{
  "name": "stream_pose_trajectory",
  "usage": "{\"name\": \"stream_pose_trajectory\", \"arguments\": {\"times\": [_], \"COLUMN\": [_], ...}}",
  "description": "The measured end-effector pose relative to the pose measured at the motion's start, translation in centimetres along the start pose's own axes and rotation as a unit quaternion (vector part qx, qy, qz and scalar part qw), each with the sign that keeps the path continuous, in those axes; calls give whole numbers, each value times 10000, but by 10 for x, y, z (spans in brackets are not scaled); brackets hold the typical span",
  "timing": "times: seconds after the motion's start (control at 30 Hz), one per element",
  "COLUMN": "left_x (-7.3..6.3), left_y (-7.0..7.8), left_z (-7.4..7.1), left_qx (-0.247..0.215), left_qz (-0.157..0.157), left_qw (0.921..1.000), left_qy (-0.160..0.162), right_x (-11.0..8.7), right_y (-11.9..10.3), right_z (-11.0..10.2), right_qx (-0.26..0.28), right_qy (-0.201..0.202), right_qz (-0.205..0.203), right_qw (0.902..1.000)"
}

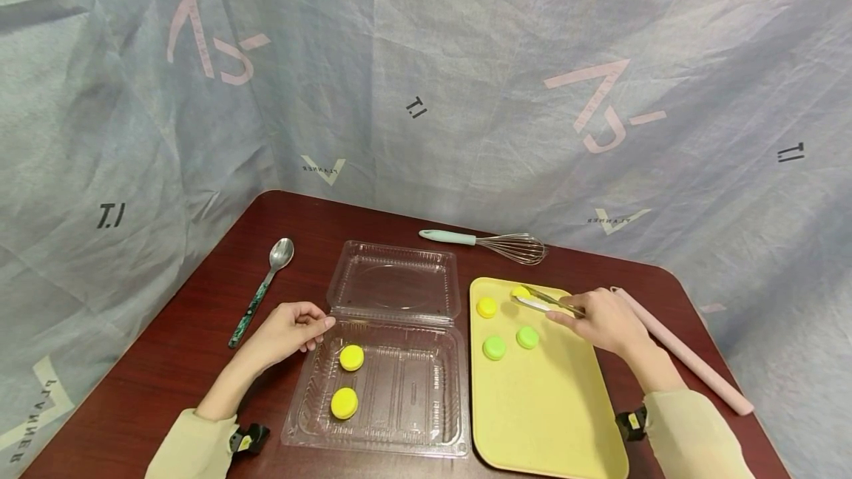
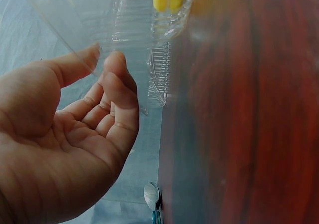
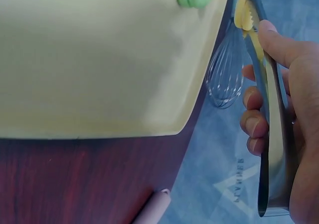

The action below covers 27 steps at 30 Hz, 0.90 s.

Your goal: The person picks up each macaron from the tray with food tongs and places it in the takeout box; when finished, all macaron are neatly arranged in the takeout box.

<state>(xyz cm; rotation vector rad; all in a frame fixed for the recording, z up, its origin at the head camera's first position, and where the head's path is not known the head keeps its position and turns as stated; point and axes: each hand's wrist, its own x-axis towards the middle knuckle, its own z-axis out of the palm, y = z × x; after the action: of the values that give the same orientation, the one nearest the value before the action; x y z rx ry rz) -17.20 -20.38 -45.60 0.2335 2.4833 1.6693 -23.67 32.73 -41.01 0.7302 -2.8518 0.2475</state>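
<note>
My left hand pinches the rim of a hinged clear plastic container between thumb and forefinger, near its hinge corner. Its lid lies folded back. Two yellow macarons sit in the left side of the base. My right hand grips metal tongs over the far end of a yellow tray. At the tongs' tips is a yellow macaron, between the arms. Another yellow macaron and two green macarons lie on the tray.
Behind the container and tray lies a whisk with a pale handle. A spoon with a green patterned handle is at the left. Along the table's right side stretches a pink rod. Grey cloth hangs behind the table.
</note>
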Motion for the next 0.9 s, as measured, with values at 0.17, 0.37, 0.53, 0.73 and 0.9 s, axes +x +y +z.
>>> {"name": "stream_pose_trajectory", "arguments": {"times": [0.17,0.37,0.53,0.73,0.9], "left_x": [0,0,-1,-1,-1], "left_y": [0,0,0,1,1], "left_z": [0,1,1,0,0], "left_qx": [24,33,19,-8,-8], "left_qz": [-3,-29,-28,-8,-14], "left_qw": [10000,10000,10000,10000,10000], "left_qy": [10,6,-5,-5,7], "right_x": [3,7,9,14,17], "right_y": [-11,-23,-34,-49,-63], "right_z": [-3,-8,-14,-19,-23], "right_qx": [166,331,362,382,423], "right_qy": [-78,-95,-48,17,28], "right_qz": [26,-85,-261,-552,-713], "right_qw": [9998,9994,9990,9977,9966]}}
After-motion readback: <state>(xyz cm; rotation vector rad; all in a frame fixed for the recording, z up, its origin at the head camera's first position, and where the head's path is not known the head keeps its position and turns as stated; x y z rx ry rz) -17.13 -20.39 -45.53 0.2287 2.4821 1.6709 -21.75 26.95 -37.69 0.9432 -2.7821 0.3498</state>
